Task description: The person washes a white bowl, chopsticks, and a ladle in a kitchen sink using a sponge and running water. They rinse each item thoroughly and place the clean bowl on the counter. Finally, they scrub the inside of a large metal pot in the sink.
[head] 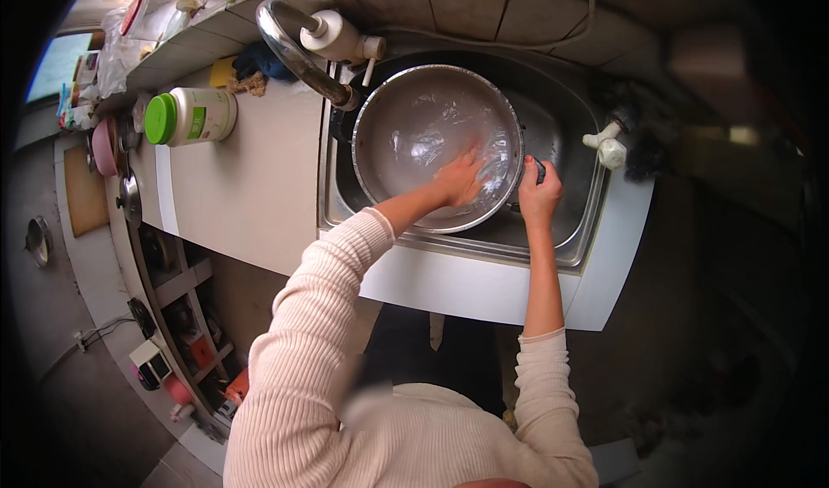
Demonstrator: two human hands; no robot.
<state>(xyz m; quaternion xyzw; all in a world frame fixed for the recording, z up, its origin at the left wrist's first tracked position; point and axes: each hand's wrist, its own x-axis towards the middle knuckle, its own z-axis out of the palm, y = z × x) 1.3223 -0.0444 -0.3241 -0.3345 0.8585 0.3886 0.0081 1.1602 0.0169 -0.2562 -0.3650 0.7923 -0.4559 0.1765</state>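
A large round metal pot with water in it sits in the stainless steel sink. My left hand is in the pot, its fingers spread and partly under the rippling water; it appears to hold nothing. At the pot's right side, my right hand is closed around a dark side handle. The curved metal faucet ends just over the pot's left rim. Whether water runs from its spout cannot be told.
On the counter to the left lies a white plastic jar with a green lid. A brown scrubber and a dark blue cloth are near the tiled wall. A white valve stands at the sink's right edge.
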